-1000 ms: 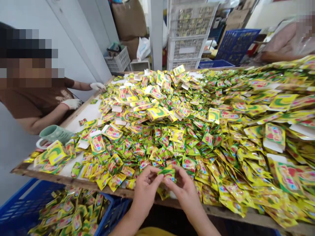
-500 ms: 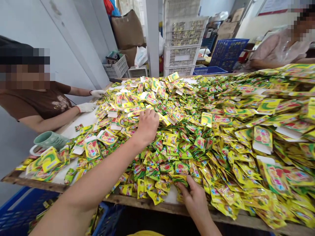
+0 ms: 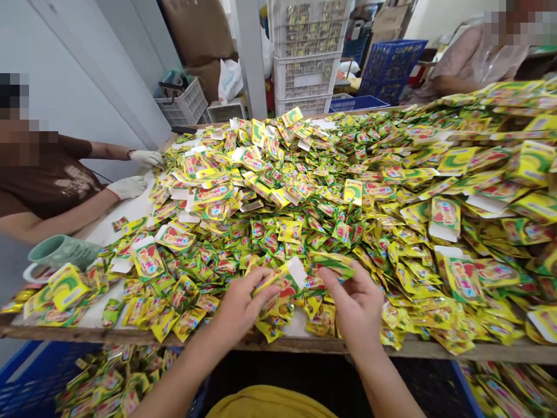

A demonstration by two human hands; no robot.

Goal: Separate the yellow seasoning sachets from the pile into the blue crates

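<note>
Sachets (image 3: 335, 264), a thin green-and-yellow bundle of them, are pinched between the thumb and fingers of my right hand (image 3: 357, 305), just above the near edge of the table (image 3: 130, 335). My left hand (image 3: 241, 305) is closed on a flat carton (image 3: 282, 280) with a white flap, held just left of the bundle. The 2 are close, but I cannot tell if they touch. Both hands hover over the heap (image 3: 391, 191) of like sachets and cartons that covers the tabletop from near to far. At the near left, a green mug (image 3: 58, 252) sits among the packs. Below it, a blue crate (image 3: 17, 374) holds more sachets. At the far left, a co-worker's 2 gloved hands (image 3: 128, 187) rest on the table. White crates (image 3: 307, 75) are stacked beyond the far edge.
</note>
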